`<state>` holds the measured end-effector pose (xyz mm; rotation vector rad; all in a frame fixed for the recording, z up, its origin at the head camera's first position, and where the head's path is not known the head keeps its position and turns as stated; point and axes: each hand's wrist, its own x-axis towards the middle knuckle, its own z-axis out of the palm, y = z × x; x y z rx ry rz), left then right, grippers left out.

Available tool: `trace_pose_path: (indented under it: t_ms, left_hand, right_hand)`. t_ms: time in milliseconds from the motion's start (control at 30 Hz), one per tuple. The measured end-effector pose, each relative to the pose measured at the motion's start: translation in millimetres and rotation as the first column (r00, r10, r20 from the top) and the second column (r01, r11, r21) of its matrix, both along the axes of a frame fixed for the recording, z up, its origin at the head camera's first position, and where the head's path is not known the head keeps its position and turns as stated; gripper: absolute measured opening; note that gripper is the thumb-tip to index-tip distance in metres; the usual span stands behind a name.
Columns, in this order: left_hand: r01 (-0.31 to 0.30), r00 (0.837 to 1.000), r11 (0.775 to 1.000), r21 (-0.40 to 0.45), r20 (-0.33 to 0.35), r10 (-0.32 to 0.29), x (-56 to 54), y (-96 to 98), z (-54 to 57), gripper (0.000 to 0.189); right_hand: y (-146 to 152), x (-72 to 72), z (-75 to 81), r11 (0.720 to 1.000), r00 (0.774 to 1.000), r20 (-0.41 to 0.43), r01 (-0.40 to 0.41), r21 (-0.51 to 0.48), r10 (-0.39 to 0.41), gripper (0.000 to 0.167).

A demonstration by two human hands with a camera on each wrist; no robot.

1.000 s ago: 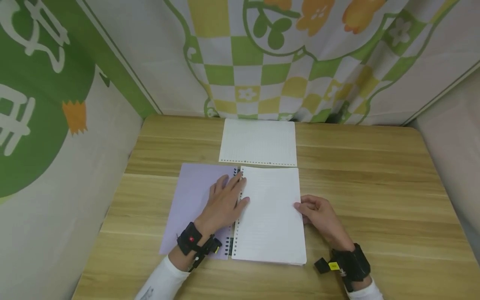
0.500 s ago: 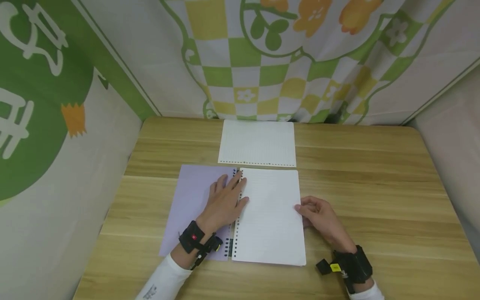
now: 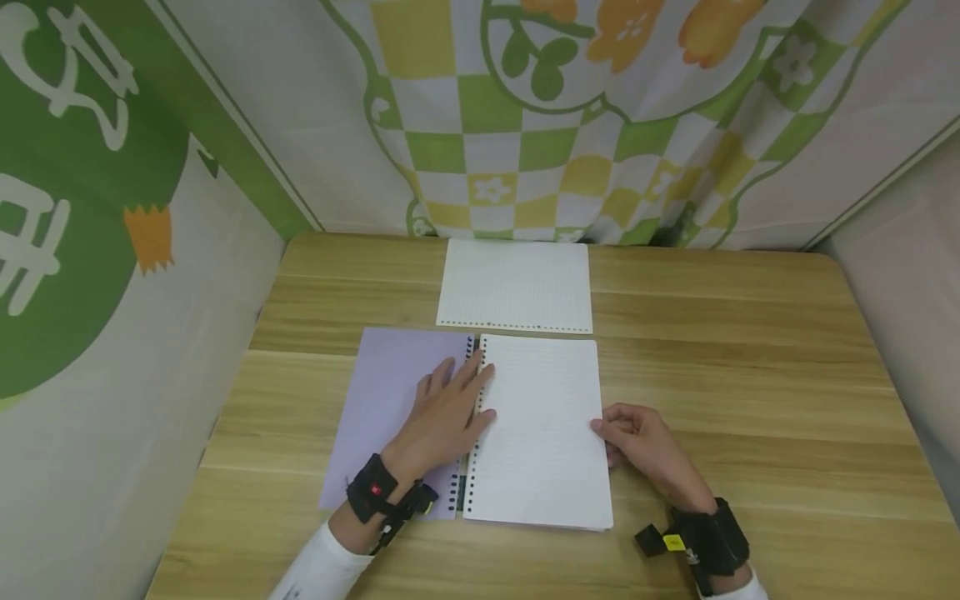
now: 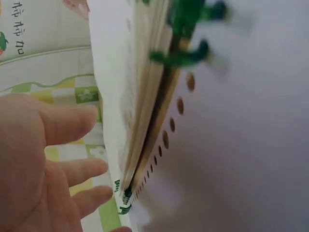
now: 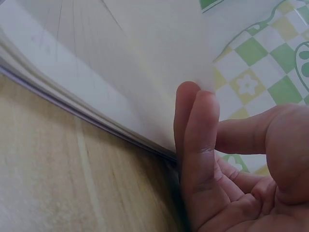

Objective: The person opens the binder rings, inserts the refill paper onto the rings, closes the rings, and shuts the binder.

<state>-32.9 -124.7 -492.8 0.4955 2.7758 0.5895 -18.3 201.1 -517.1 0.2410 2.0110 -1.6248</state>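
A ring-bound notebook lies spread on the table, with its purple cover (image 3: 393, 375) turned to the left and a stack of white lined pages (image 3: 540, 450) on the right. My left hand (image 3: 438, 417) rests across the cover and the binding, fingers stretched toward the pages' punched edge. Green binding rings (image 4: 181, 57) stand between the cover and the pages in the left wrist view. At the right margin, my right hand (image 3: 641, 437) pinches the edge of the top page (image 5: 159, 53) between thumb and fingers; that page is lifted off the stack in the right wrist view.
Behind the notebook lies a loose lined sheet (image 3: 517, 283), its row of holes facing me. The wood-grain table (image 3: 750, 375) extends on both sides. A patterned curtain (image 3: 517, 150) hangs at the back edge, and a printed cloth (image 3: 225, 333) borders the left.
My left hand has slid slightly toward me over the binding. The right hand has moved a little toward me along the page edge, still pinching there.
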Motion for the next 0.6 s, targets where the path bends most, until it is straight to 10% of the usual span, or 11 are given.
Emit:
trace_pose_path:
  t_ms: [267, 600]
  left_hand:
    - [0.166, 0.982, 0.985, 0.039, 0.088, -0.169, 35.2, -15.2, 1.8, 0.073]
    - [0.228, 0.958, 0.973, 0.04, 0.171, -0.231, 58.4, -23.7, 8.9, 0.085]
  right_hand:
    - [-1, 0.5, 1.3, 0.999, 1.0, -0.021, -0.008, 0.033, 0.009, 0.026]
    - [-2, 1.8, 6.0, 0.998, 0.998, -0.044, -0.047, 0.05, 0.049, 0.025]
